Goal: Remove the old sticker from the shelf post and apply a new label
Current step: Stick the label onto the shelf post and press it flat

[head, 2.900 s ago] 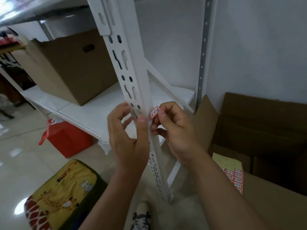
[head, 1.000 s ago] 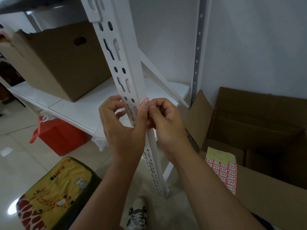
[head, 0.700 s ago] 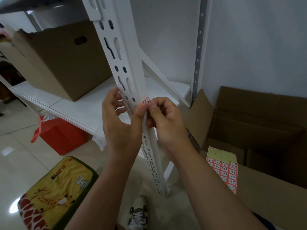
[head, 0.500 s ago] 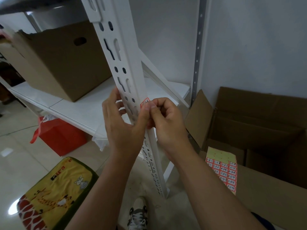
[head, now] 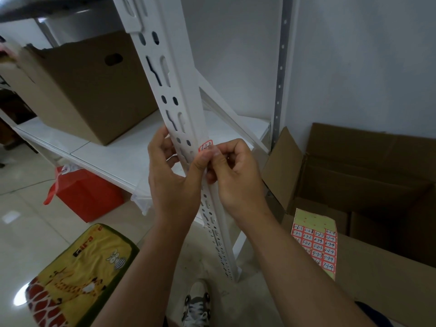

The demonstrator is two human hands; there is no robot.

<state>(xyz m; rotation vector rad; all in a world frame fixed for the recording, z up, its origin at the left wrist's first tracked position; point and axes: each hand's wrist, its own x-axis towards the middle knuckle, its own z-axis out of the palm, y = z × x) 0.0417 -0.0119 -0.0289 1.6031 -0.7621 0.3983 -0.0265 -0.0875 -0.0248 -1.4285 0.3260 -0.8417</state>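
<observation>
A small red-bordered label (head: pixel 205 145) with handwritten digits sits on the front corner edge of the white slotted shelf post (head: pixel 181 90), just above the tips of both thumbs. The left hand (head: pixel 173 185) wraps the post from its left side: its fingers curl round to the slotted face and its thumb lies up along the post's front edge, the thumb tip touching the lower edge of the label. The right hand (head: pixel 236 175) comes in from the right with fingers curled inward; its thumb and forefinger meet at the label's lower right corner, pinching or pressing it against the post, though whether the label is fully stuck down cannot be told.

The post rises from the floor past the front right corner of the white shelf (head: pixel 113 152), which carries a brown cardboard box (head: pixel 85 90) toward its left end. Under the shelf stands a red bag (head: pixel 85 197). To the right of the post, a sheet of labels (head: pixel 315 244) lies on the flap of an open cardboard carton (head: pixel 368 185). A yellow giraffe-print cushion (head: pixel 77 277) lies on the floor at lower left, a shoe (head: pixel 195 303) near the post's foot.
</observation>
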